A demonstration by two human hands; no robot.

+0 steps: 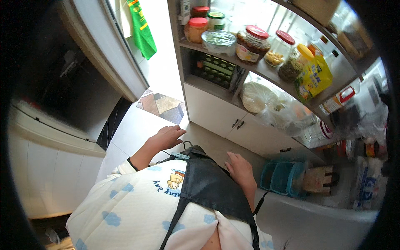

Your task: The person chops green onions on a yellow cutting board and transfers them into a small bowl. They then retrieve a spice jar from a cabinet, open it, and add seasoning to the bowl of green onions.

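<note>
My left hand (168, 137) hangs over the pale floor, fingers a little apart and nothing in them. It is just in front of a black apron (212, 179), close to a thin wire loop at the apron's top. On the apron's other side is my right hand (240, 167), also empty with its fingers loosely spread. That hand is nearest the white cabinet doors (253, 129) with dark handles. A patterned doormat (163, 106) lies on the floor beyond my left hand, at a bright doorway.
Shelves hold red-lidded glass jars (253, 43), a film-covered bowl (218, 40), a yellow pouch (314, 78) and tied plastic bags (265, 100). A teal plastic basket (281, 178) stands low at right. Left is a door frame (93, 43); a green cloth (142, 31) hangs past the doorway.
</note>
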